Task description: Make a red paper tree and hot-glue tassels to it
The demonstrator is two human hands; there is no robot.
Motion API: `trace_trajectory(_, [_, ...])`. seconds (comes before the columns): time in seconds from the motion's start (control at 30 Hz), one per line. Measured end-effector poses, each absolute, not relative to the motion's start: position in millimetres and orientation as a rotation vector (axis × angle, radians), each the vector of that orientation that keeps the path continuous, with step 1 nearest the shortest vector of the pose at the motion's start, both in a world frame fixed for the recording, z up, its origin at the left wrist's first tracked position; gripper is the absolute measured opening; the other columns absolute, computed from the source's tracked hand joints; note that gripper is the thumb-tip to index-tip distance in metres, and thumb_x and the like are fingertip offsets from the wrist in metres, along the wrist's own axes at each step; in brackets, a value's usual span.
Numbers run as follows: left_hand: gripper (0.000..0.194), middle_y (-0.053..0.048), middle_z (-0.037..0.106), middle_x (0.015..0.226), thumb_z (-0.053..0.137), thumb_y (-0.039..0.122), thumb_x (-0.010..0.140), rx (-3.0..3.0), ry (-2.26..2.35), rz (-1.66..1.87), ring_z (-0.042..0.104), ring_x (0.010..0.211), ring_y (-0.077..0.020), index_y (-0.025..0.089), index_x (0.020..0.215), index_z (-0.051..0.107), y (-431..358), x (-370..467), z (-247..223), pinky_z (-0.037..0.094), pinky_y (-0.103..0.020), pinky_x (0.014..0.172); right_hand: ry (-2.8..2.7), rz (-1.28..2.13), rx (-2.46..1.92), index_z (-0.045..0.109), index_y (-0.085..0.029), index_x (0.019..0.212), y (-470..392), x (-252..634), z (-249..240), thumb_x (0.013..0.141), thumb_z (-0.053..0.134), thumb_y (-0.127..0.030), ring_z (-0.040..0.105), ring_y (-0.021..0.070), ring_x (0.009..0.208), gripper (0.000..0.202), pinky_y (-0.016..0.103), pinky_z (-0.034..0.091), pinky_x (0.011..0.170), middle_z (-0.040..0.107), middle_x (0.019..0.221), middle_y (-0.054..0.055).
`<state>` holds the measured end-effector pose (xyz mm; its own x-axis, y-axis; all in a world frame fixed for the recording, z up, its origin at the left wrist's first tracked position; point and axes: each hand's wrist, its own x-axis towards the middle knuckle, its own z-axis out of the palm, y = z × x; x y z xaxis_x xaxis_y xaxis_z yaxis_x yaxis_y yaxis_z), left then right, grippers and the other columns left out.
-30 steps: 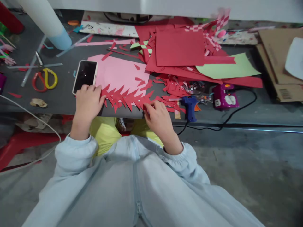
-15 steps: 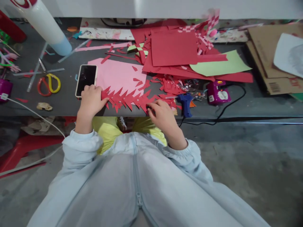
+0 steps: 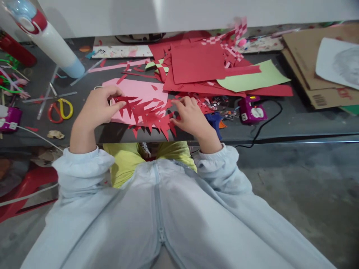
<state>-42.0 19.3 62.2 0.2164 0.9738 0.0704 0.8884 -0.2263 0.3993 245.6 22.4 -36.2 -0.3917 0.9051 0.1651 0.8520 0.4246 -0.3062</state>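
Landmark: the pink sheet (image 3: 140, 95) on the grey table (image 3: 294, 123); places below are told from it.
Spiky red strip (image 3: 146, 114): a chain of pointed red paper pieces, held just over the sheet's near edge.
Left hand (image 3: 97, 106): pinched narrow on the strip's left end, over the sheet's left edge.
Right hand (image 3: 190, 116): fingers closed on the strip's right end, just right of the sheet.
Doing it well: the strip looks flimsy, so both pinches should stay light and level, keeping the points from folding or tearing.
Nearby: blue glue gun (image 3: 214, 121) right of the sheet; scissors (image 3: 60, 110) well left.
Change: the strip lay flat by the table edge; now it is lifted, and the left hand hides the phone.
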Motion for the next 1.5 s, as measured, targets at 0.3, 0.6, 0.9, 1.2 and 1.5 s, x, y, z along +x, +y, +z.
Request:
trace_trajectory(0.3, [0.060, -0.002, 0.066, 0.095, 0.029, 0.042, 0.084, 2.549, 1.487, 0.435, 0.062, 0.096, -0.0155, 0.001, 0.103, 0.069, 31, -10, 153, 0.042, -0.040, 0.087, -2.286, 0.589, -1.268, 0.072, -0.016, 0.108, 51, 252, -43, 0.076, 0.075, -0.026, 0.054, 0.0300, 0.114, 0.035, 0.045, 0.039, 0.103, 0.063, 0.110, 0.014])
trace_trajectory(0.6, [0.031, 0.002, 0.069, 0.082, 0.063, 0.034, 0.077, 2.474, 1.365, 0.535, 0.062, 0.077, -0.0111, 0.015, 0.098, 0.076, 37, 7, 172, 0.047, -0.030, 0.079, -2.082, 0.841, -1.242, 0.069, -0.016, 0.092, 50, 258, -27, 0.080, 0.067, -0.034, 0.062, 0.0237, 0.087, 0.022, 0.037, 0.047, 0.082, 0.069, 0.095, 0.009])
trace_trajectory(0.9, [0.018, 0.003, 0.067, 0.081, 0.069, 0.026, 0.083, 2.539, 1.263, 0.537, 0.063, 0.071, -0.0096, 0.016, 0.096, 0.074, 28, 39, 164, 0.047, -0.027, 0.076, -2.083, 0.747, -1.219, 0.065, -0.015, 0.119, 33, 264, -18, 0.066, 0.081, -0.030, 0.062, 0.0295, 0.102, 0.057, 0.043, 0.048, 0.092, 0.068, 0.114, 0.013])
trace_trajectory(1.2, [0.009, 0.002, 0.058, 0.069, 0.068, 0.011, 0.079, 2.387, 1.304, 0.714, 0.053, 0.065, -0.0074, 0.014, 0.086, 0.074, 45, 36, 167, 0.037, -0.024, 0.068, -1.843, 1.266, -1.163, 0.074, -0.014, 0.090, 31, 267, -14, 0.063, 0.082, -0.043, 0.064, 0.0215, 0.081, 0.040, 0.035, 0.052, 0.077, 0.071, 0.085, 0.005])
trace_trajectory(1.5, [0.012, 0.001, 0.062, 0.066, 0.073, 0.009, 0.077, 1.892, 1.291, 0.749, 0.049, 0.060, -0.0077, 0.016, 0.086, 0.072, 92, 3, 133, 0.033, -0.026, 0.058, -1.784, 1.424, -1.018, 0.068, -0.014, 0.080, 34, 231, -18, 0.064, 0.081, -0.052, 0.055, 0.0147, 0.070, 0.043, 0.028, 0.046, 0.066, 0.060, 0.071, -0.001])
